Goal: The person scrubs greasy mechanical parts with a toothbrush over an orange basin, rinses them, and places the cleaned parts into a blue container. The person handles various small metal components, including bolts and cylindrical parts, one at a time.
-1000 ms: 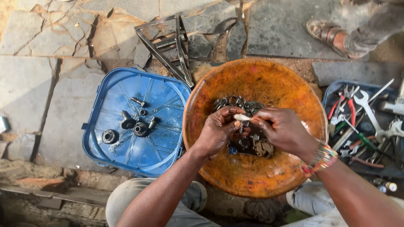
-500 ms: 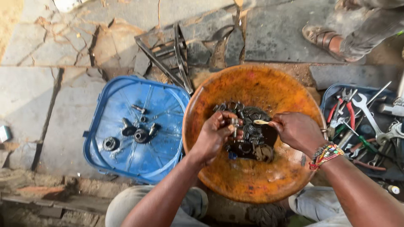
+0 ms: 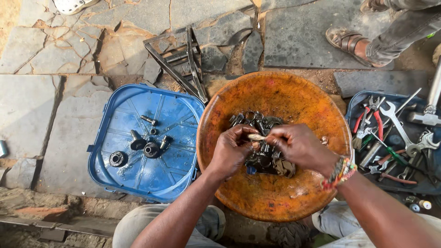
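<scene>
Both hands are working a small pale stick [image 3: 256, 136] over the dark metal parts [image 3: 262, 147] piled in the orange basin [image 3: 275, 197].
The left hand [image 3: 232, 151] and right hand [image 3: 298, 147] are each pinching one end of it closed-fingered; a blue lid [image 3: 142, 179] with more parts is lying just beside, on the left.

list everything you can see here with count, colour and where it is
bowl: one, orange, centre
metal parts pile: many, dark grey, in the bowl
blue lid: one, left of the bowl
small metal parts: about six, dark, on the blue lid
metal frame: one, grey, on the stone paving above the lid
tool tray: one, blue, right edge, holding spanners and red-handled pliers
sandalled foot: another person's, top right
left hand: over the bowl, pinching a small pale piece
right hand: over the bowl, on the same piece
</scene>
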